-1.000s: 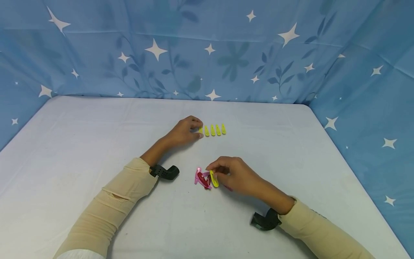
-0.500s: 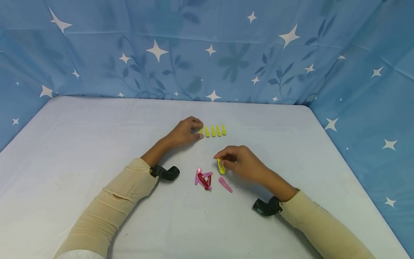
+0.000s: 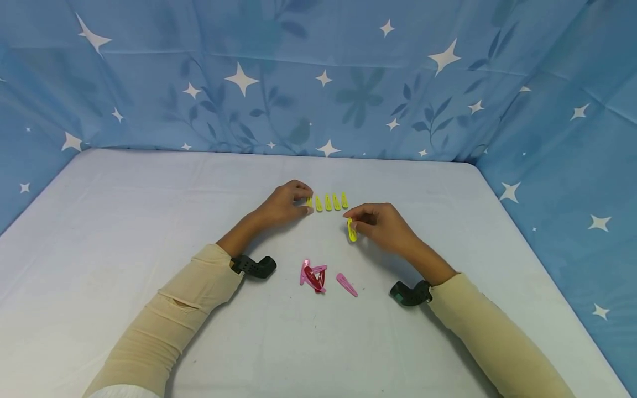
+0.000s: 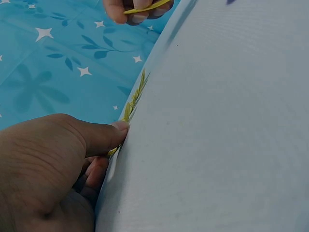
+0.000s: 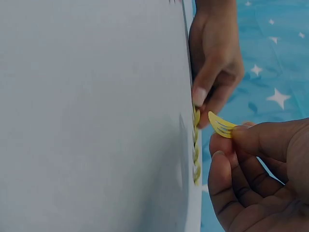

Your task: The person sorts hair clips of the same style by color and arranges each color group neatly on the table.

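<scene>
Yellow clips in a row

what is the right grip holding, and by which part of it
A yellow hair clip, held near one end in the right grip; its other end sticks out free.

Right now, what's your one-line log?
Right hand: pinches yellow clip; left hand: at end of clip row; pink and red clips: on table

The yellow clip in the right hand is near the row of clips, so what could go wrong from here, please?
The yellow clip might slip, since the right hand pinches it near one end. Setting it down could nudge the closely spaced row of clips. The left hand, at the leftmost clip, might drag that one askew.
</scene>
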Demonstrator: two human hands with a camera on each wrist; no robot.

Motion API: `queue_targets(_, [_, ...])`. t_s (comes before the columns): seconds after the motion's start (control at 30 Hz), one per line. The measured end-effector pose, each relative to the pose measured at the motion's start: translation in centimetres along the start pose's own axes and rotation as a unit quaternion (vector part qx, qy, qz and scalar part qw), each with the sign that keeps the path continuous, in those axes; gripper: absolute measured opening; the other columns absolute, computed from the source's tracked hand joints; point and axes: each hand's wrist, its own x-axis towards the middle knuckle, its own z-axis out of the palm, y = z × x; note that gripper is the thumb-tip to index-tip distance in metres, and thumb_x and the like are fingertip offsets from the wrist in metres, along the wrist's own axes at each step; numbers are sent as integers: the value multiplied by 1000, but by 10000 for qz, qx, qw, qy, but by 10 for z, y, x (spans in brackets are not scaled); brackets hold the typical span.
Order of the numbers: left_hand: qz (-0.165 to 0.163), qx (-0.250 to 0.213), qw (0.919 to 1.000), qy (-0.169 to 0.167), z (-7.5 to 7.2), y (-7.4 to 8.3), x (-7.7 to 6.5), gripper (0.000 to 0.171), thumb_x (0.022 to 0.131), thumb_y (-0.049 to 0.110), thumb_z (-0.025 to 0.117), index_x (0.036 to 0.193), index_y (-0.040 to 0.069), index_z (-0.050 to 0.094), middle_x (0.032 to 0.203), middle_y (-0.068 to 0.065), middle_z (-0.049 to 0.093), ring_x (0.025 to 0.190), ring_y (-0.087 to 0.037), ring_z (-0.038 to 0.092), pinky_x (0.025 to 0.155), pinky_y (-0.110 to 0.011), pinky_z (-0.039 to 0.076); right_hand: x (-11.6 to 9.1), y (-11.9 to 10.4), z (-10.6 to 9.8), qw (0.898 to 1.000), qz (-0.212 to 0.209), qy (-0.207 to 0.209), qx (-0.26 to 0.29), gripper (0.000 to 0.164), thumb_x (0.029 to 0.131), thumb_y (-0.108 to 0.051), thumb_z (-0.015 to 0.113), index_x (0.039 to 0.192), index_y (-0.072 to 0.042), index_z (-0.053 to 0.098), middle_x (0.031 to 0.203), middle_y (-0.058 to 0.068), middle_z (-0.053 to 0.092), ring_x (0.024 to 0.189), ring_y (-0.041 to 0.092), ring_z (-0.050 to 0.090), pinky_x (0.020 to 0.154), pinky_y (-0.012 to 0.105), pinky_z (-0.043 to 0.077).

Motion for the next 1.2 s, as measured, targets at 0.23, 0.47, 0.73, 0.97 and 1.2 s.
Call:
queue_targets(0.23, [20, -23, 10000, -3, 0, -1, 0, 49, 94, 15, 67, 139, -1, 55, 139, -14, 52, 129, -30, 53, 109, -43, 43, 14, 11, -11, 9999, 99, 106, -60, 24, 93, 0, 62, 115, -1, 71, 106, 14, 72, 89, 20, 65, 72, 18, 50])
queue_targets(0.47, [3, -47, 10000, 29, -1, 0, 0, 50, 94, 17, 67, 139, -1, 54, 140, -14, 51, 129, -29, 52, 109, -42, 43, 28, 15, -23, 9993, 323, 79, -188, 24, 94, -5, 62, 116, -4, 71, 109, 13, 69, 89, 23, 65, 70, 25, 49])
queue_targets(0.73, [-8, 24, 10000, 36, 0, 0, 0, 50, 94, 17, 67, 139, 0, 54, 140, -13, 51, 130, -28, 51, 109, -42, 42, 44, 19, -25, 9980, 465, 154, -406, 23, 94, -9, 63, 115, -5, 71, 111, 13, 68, 89, 24, 64, 69, 28, 49])
queue_targets(0.97, [-134, 43, 9999, 32, 1, 1, 0, 48, 94, 18, 68, 138, 2, 57, 137, -13, 51, 127, -27, 51, 109, -42, 42, 57, 27, -23, 9972, 644, 114, -372, 24, 96, -9, 60, 117, -5, 70, 112, 15, 67, 88, 24, 64, 70, 27, 51])
queue_targets(1.2, [-75, 58, 10000, 2, 1, -1, 0, 48, 94, 18, 67, 138, 1, 57, 137, -14, 51, 127, -28, 51, 108, -42, 42, 69, 33, -21, 9930, 1144, 76, -286, 24, 96, -12, 62, 118, -7, 70, 109, 14, 67, 83, 22, 61, 69, 26, 52])
